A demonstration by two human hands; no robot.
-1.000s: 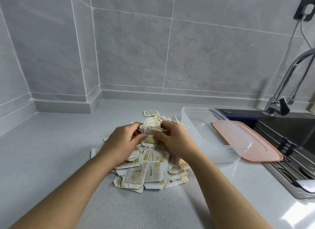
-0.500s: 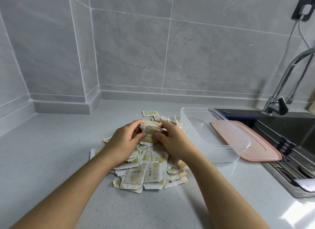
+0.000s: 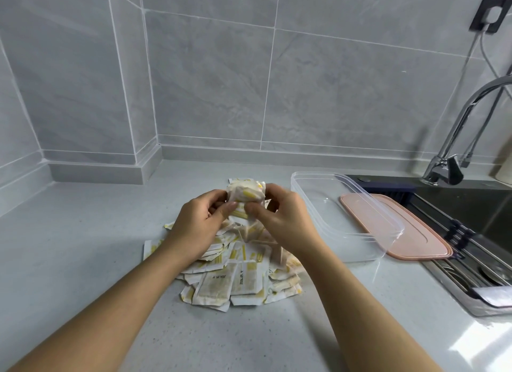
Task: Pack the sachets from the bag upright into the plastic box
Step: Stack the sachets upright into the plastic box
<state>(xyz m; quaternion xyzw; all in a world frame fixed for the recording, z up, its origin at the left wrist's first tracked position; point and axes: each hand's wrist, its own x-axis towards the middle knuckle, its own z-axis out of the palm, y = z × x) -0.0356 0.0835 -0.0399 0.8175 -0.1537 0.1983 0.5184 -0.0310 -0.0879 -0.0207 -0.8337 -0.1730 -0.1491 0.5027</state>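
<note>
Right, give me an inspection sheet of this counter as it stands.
Surface: grey countertop, sachets heaped on it.
Job's things: pile of sachets lies flat and jumbled; bundle of sachets held above it; plastic box open, no sachets seen inside.
Clutter: pink lid beside the box, at the sink's edge.
Hands: left hand and right hand both grip the bundle.
Cables: white cable hangs from the wall socket.
Surroundings: tiled wall, faucet, sink.

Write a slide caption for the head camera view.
Left hand and right hand grip a bundle of sachets above the loose pile on the countertop; clear plastic box beside it empty.
</note>
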